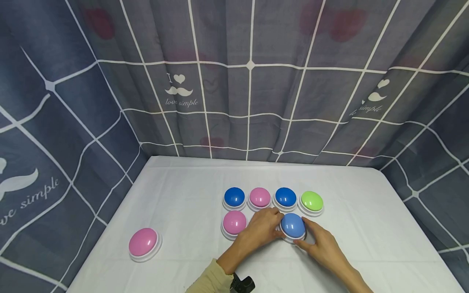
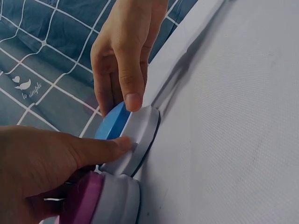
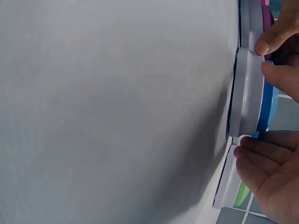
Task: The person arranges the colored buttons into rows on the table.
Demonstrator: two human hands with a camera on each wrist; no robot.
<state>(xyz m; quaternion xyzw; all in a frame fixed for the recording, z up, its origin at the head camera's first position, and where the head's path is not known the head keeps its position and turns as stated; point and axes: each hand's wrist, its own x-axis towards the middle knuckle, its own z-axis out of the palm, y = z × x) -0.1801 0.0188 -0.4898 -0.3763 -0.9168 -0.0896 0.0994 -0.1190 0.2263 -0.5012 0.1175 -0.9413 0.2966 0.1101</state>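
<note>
A blue dome button [image 1: 293, 225] on a round white base lies between both hands on the white table. My left hand [image 1: 261, 228] grips its left side, the thumb low on the base in the left wrist view and the other fingers partly hidden. From the right, my right hand [image 1: 325, 245] holds the same button, thumb at its front and fingers at its far side. In the left wrist view a pink button [image 2: 86, 200] sits against the blue one, beneath my left hand. Another pink button [image 1: 235, 222] shows left of that hand.
Behind the hands runs a row of a blue button [image 1: 234, 197], a pink button [image 1: 259, 197], a second blue button [image 1: 285, 197] and a green button [image 1: 312, 201]. A lone pink button [image 1: 143, 242] stands at the table's left. Grey checked curtains [image 1: 227, 93] surround the white table [image 1: 183, 203].
</note>
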